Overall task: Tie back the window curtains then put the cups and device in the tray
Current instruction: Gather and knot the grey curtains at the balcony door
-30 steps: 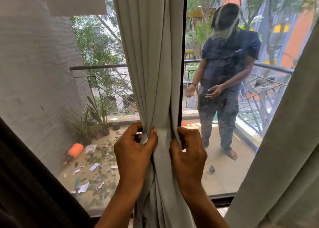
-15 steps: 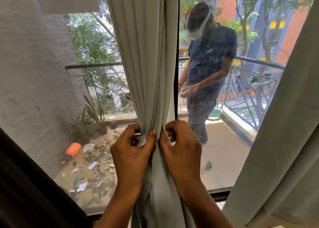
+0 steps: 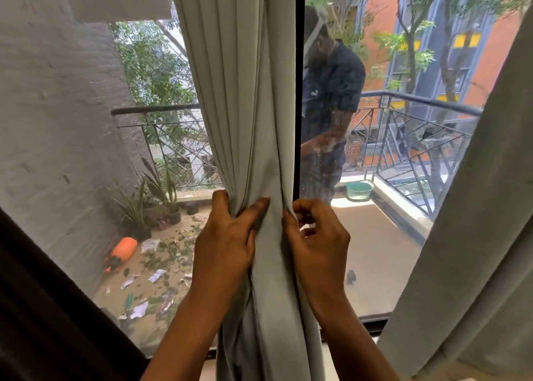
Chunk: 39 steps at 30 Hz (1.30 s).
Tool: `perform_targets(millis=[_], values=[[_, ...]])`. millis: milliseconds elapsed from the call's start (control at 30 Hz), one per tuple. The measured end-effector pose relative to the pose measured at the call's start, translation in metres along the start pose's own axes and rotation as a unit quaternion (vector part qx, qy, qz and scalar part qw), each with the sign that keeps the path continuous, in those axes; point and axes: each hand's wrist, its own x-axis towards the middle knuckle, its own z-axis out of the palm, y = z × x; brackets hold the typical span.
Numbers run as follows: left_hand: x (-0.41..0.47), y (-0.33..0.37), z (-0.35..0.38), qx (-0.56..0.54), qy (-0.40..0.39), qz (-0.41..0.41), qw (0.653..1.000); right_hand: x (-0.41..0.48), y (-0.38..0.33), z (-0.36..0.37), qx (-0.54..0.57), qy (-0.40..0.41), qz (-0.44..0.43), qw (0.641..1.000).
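Both hands hold the pale grey curtain [image 3: 245, 106], bunched in front of the black window frame [image 3: 297, 63]. Left hand [image 3: 225, 245] wraps the folds, thumb across the front. Right hand [image 3: 317, 245] pinches the right edge with curled fingers. Second curtain [image 3: 476, 236] hangs at right. Beyond the glass, a person's dark shirt [image 3: 334, 74] bears a small pale logo [image 3: 314, 92], too blurred to read.

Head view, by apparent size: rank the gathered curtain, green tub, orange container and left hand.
1. gathered curtain
2. left hand, inflated by nearness to the camera
3. orange container and green tub: look alike, unranked
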Motion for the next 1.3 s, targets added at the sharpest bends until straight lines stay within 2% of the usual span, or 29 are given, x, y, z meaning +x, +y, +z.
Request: perform_targets(millis=[100,167,233,300,367,433,600,700,867,1067,1133,1200,1267,1300], values=[[0.010,0.004,-0.001,0.007,-0.078,-0.082,0.994,-0.001,-0.005,-0.003,0.013,-0.027,-0.011,0.999],[0.014,0.007,0.001,0.007,-0.076,-0.093,0.993,-0.001,-0.007,-0.002,0.014,-0.044,-0.015,0.999],[0.012,0.006,0.002,-0.033,-0.025,-0.058,0.997,-0.001,-0.010,0.002,0.014,-0.063,-0.011,0.998],[0.004,0.004,0.004,-0.117,0.056,-0.059,0.990,-0.001,-0.011,0.009,0.014,-0.077,-0.004,0.997],[-0.005,0.007,0.001,-0.219,0.118,-0.125,0.961,-0.001,-0.010,0.014,0.022,-0.078,0.007,0.997],[-0.008,0.010,0.002,-0.295,0.142,-0.193,0.925,-0.001,-0.010,0.016,0.042,-0.073,0.024,0.996],[0.002,-0.003,0.009,-0.405,0.111,-0.278,0.864,-0.004,-0.013,0.021,0.095,-0.079,0.046,0.991],[0.003,-0.009,0.013,-0.465,0.088,-0.290,0.832,-0.001,-0.008,0.025,0.117,-0.088,0.066,0.987],[0.004,-0.011,0.012,-0.440,0.082,-0.269,0.853,0.000,-0.003,0.026,0.186,-0.099,0.091,0.973],[0.013,-0.018,0.008,-0.456,0.047,-0.249,0.853,-0.003,0.005,0.031,0.222,-0.139,0.086,0.961],[0.018,-0.022,0.004,-0.430,0.031,-0.242,0.869,-0.004,0.013,0.031,0.204,-0.178,0.058,0.961],[0.022,-0.026,0.002,-0.371,0.038,-0.224,0.900,-0.002,0.023,0.030,0.183,-0.221,0.037,0.957],[0.024,-0.028,0.000,-0.308,0.064,-0.205,0.927,0.003,0.033,0.028,0.160,-0.209,0.065,0.963],[0.023,-0.029,-0.001,-0.286,0.075,-0.196,0.935,0.008,0.039,0.030,0.146,-0.173,0.103,0.969]])
